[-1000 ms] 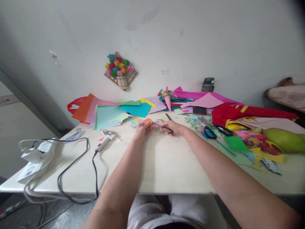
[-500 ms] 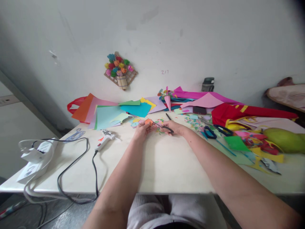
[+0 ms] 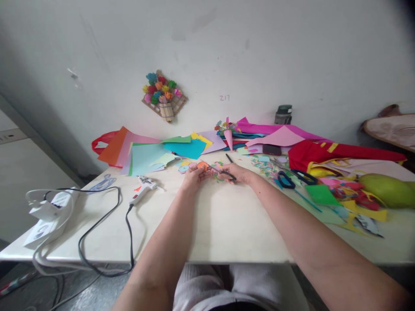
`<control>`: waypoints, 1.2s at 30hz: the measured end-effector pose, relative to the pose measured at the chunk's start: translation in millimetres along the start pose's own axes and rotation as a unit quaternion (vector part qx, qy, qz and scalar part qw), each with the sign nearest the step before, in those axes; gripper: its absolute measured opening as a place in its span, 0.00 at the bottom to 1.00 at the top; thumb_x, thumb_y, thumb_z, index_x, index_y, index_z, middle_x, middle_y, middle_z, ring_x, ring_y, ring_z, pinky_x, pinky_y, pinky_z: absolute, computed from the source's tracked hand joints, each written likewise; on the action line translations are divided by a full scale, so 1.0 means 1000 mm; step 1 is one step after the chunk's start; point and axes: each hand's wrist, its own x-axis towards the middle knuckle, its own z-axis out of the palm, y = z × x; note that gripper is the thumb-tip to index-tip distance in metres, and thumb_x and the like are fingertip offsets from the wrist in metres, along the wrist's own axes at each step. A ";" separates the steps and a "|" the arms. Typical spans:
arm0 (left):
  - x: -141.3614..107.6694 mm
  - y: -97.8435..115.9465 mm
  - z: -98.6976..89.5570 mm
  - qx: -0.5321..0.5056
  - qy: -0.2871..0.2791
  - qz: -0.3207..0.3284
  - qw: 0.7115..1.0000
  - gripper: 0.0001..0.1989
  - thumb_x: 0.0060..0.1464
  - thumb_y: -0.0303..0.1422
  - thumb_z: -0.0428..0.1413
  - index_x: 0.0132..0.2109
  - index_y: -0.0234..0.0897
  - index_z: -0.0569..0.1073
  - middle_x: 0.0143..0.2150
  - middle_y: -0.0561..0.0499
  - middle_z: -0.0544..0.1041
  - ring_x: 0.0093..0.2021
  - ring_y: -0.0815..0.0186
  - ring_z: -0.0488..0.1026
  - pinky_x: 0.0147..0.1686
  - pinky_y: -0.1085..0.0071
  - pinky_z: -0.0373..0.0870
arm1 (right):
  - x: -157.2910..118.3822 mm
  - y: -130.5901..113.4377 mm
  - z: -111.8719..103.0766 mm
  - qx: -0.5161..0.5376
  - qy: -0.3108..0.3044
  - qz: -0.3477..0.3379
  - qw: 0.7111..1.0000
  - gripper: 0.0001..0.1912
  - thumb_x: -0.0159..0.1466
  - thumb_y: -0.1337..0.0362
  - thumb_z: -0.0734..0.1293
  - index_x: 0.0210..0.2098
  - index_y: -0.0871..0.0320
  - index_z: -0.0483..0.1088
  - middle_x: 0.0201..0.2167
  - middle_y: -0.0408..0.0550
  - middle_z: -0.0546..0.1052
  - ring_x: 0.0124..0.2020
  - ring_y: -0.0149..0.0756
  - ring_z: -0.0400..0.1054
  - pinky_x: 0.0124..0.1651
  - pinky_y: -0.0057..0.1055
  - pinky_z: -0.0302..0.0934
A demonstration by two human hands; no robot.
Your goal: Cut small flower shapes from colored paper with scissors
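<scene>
Between the fingers of my left hand (image 3: 195, 176) is a small orange piece of paper (image 3: 202, 165). My right hand (image 3: 237, 173) is closed around the dark handles of a pair of scissors (image 3: 229, 175), whose blades point left toward the orange paper. Whether the blades touch the paper is too small to tell. Small coloured paper cuttings (image 3: 218, 166) lie on the table just beyond and between my hands. A black pen-like stick (image 3: 229, 158) lies behind my right hand.
A glue gun (image 3: 142, 193) with a black cord rests left, near a white power strip (image 3: 52, 216). Coloured paper sheets (image 3: 147, 155) line the back. To the right are large scissors (image 3: 285, 179), scraps, a red cloth (image 3: 311, 154) and a green rounded object (image 3: 385, 190).
</scene>
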 end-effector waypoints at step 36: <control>0.002 -0.003 -0.001 0.006 0.002 0.012 1.000 0.10 0.41 0.29 0.62 0.33 0.30 0.71 0.30 0.46 0.78 0.29 0.62 0.77 0.34 0.66 0.74 | -0.005 -0.011 0.003 0.018 -0.004 0.031 0.999 0.09 0.55 0.63 0.67 0.28 0.62 0.65 0.10 0.34 0.59 0.09 0.20 0.49 0.11 0.18 0.44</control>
